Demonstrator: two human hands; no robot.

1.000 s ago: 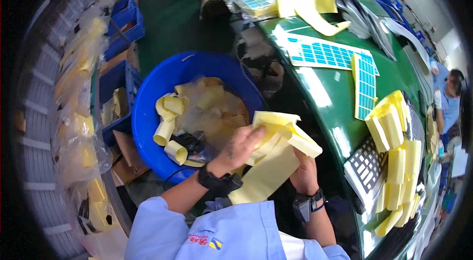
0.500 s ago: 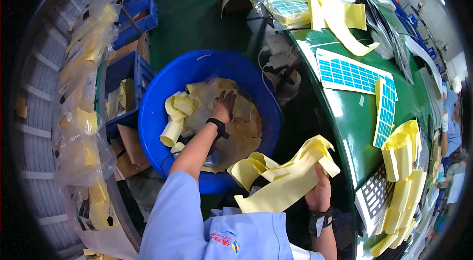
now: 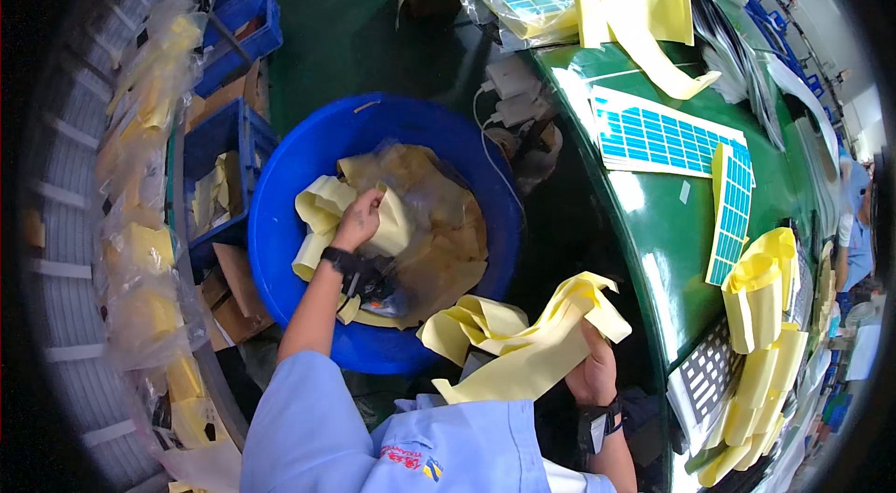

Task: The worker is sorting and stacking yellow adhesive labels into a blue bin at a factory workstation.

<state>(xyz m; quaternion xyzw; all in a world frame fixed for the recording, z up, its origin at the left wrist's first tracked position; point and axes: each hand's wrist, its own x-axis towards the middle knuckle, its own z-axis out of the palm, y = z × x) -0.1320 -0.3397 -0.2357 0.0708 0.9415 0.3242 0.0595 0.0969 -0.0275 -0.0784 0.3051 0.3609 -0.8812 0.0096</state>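
My left hand (image 3: 357, 221) reaches into a large blue tub (image 3: 268, 241), its fingers closed on a pale yellow paper strip (image 3: 393, 224). Under and around it lie crumpled brown paper and clear film (image 3: 443, 204), with more yellow curls (image 3: 322, 204) at the tub's left side. My right hand (image 3: 595, 367), between tub and table, grips a bundle of long yellow paper strips (image 3: 523, 348) hanging in loose folds over my lap. Its thumb rests against the strips, and some of its fingers are hidden behind them.
At right stands a green table (image 3: 644, 204) with blue-gridded white sheets (image 3: 667, 133), a black-and-white patterned sheet (image 3: 700, 390) and yellow strips (image 3: 761, 334). White power adapters (image 3: 513, 91) and a cable sit beside the tub. Blue crates (image 3: 224, 157) and film-wrapped rolls (image 3: 149, 288) line the left.
My left hand has moved left within the tub, from flat and spread on the film to closed on a yellow strip. My right hand still holds its bundle, nearly unmoved.
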